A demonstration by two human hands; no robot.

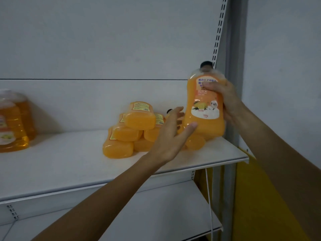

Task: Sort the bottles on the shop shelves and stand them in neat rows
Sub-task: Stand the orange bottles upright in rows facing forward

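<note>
My right hand point(227, 103) grips an orange bottle point(204, 108) with a black cap and an orange-and-white label, holding it upright just above the right end of the white shelf point(69, 164). My left hand point(173, 134) is open, its thumb touching the bottle's lower left side. Behind and left of my hands, a pile of orange bottles point(132, 131) lies on its side, stacked, bottoms facing me. At the far left edge, two amber bottles point(13, 122) stand upright on the same shelf.
A lower white shelf point(165, 211) runs beneath. A grey slotted upright post point(229, 119) borders the shelf on the right, with a yellow panel point(251, 197) below it. A white cord point(209, 197) hangs down past the lower shelf.
</note>
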